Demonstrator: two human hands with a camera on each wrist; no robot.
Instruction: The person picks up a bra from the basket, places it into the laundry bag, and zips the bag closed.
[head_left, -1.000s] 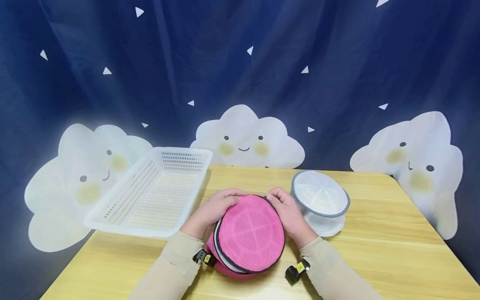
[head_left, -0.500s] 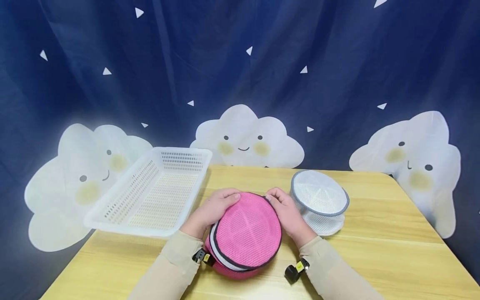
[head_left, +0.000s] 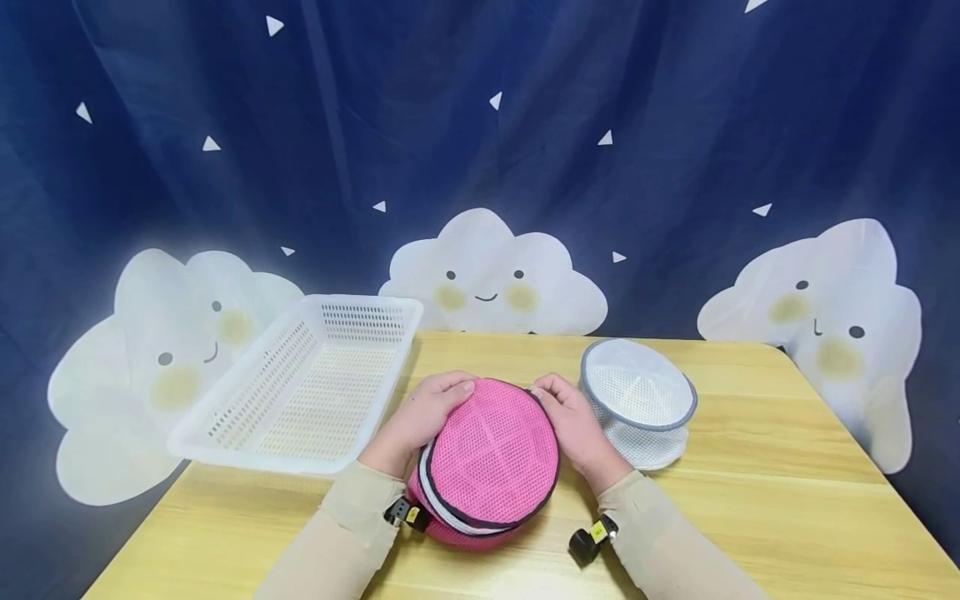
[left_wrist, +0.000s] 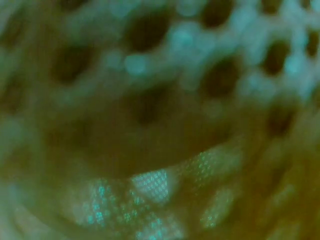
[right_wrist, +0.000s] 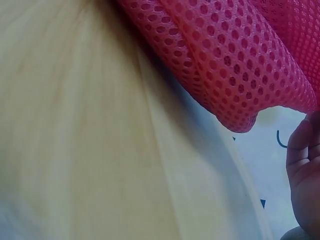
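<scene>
A round pink mesh laundry bag (head_left: 495, 454) with dark trim and a white band round its side is held tilted near the table's front. At its upper left edge my left hand (head_left: 427, 412) grips the rim, thumb on top. My right hand (head_left: 573, 425) pinches the dark trim at the upper right with thumb and curled fingers. In the right wrist view the pink mesh (right_wrist: 225, 55) hangs in a fold above the table, and part of my right hand (right_wrist: 306, 175) shows at the right edge. Blurred mesh (left_wrist: 220, 75) fills the left wrist view, hiding my fingers there.
A white slotted plastic basket (head_left: 408, 350) stands at the left on the wooden table (head_left: 787, 500). To the right of my right hand sits a white mesh laundry bag (head_left: 641, 387) with grey trim. A dark blue curtain (head_left: 480, 150) with cloud prints hangs behind the table.
The pink laundry bag has risen and shifted slightly left, turning a little. My left hand has moved up slightly with it; both hands keep their hold. Basket and white bag stay put.
</scene>
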